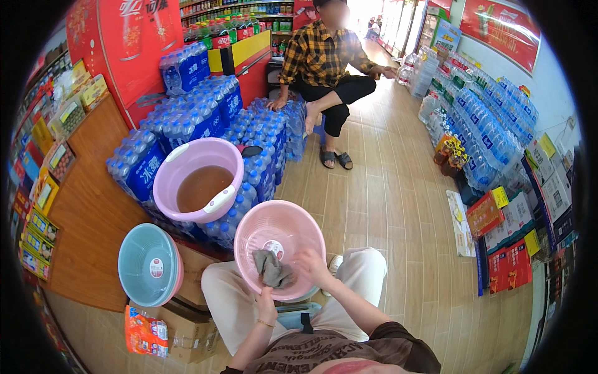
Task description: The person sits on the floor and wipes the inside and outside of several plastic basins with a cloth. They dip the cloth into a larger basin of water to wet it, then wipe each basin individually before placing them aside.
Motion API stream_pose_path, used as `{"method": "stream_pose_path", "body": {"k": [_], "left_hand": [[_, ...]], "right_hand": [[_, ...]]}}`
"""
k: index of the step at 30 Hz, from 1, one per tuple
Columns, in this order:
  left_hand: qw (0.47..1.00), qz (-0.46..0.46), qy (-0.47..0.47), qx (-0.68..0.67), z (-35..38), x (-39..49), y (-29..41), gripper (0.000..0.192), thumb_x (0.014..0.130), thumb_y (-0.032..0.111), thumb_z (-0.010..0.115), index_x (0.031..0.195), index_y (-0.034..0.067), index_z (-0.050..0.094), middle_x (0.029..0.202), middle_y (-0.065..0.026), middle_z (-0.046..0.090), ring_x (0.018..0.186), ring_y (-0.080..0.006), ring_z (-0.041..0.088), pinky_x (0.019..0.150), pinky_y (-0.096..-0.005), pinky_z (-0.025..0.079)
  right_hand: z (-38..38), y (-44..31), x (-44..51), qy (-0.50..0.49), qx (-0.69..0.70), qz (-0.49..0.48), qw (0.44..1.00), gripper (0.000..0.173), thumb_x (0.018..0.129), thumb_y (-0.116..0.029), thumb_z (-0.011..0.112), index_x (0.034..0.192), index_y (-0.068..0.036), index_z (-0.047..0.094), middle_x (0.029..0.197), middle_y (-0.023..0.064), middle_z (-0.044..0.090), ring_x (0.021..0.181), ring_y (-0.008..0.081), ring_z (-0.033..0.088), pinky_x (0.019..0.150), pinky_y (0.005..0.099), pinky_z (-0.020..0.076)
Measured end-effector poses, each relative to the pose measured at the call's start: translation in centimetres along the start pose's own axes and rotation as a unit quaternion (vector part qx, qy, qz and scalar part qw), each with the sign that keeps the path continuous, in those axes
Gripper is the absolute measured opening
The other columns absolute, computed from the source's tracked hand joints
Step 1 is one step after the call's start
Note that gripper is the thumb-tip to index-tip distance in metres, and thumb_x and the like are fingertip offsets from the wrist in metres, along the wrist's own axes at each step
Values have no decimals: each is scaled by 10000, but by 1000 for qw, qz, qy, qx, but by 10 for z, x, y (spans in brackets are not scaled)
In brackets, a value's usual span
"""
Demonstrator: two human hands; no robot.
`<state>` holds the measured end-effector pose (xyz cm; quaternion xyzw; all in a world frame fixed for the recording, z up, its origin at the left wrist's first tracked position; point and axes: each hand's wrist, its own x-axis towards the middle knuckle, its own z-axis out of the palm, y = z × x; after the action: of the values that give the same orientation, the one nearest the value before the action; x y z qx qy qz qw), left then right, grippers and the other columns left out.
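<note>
A pink plastic basin point(299, 224) rests at my lap, tilted, with a label on its inner bottom. My left hand point(266, 306) holds its near rim. Inside it lies a crumpled grey cloth point(272, 270), close to the rim. My right hand point(312, 266) is over the right side of the basin, blurred, its fingers apart and beside the cloth; whether it touches the wall cannot be told. A lilac basin point(163, 191) with brown water point(201, 187) stands on packs of bottled water to the upper left.
Blue and pink nested basins point(140, 266) stand on cardboard boxes point(191, 332) at left, above an orange packet point(145, 333). A wooden counter point(88, 215) is farther left. Bottle packs point(252, 126) rise ahead. A person point(327, 61) in a checked shirt sits beyond; more bottles point(481, 117) line the right.
</note>
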<state>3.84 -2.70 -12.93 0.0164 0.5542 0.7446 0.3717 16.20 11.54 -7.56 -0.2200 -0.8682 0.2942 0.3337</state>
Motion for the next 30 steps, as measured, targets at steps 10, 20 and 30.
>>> {"method": "stream_pose_path", "body": {"k": [10,20,30], "left_hand": [[997,-3,-61,42,-7,-21,-4,161,746,101,511,864,-8,520,864,-54,509,788,-139,453,718,-280,388],[989,9,-119,89,8,-30,2,307,732,78,495,1014,-45,489,985,-73,509,882,-161,457,798,-280,383],[982,77,-129,110,1,-27,-17,394,754,81,470,1117,-70,438,1078,-114,491,959,-201,448,883,-297,351]], "right_hand": [[37,-26,-13,-204,65,67,974,456,701,-84,630,1124,-42,465,1011,188,460,947,352,487,822,392,414],[44,-36,27,-176,399,353,828,228,730,-35,537,958,-42,551,951,129,502,844,283,488,734,337,413],[-14,38,55,34,-223,6,974,306,588,-10,592,889,-39,548,982,140,512,961,317,480,826,395,412]]}}
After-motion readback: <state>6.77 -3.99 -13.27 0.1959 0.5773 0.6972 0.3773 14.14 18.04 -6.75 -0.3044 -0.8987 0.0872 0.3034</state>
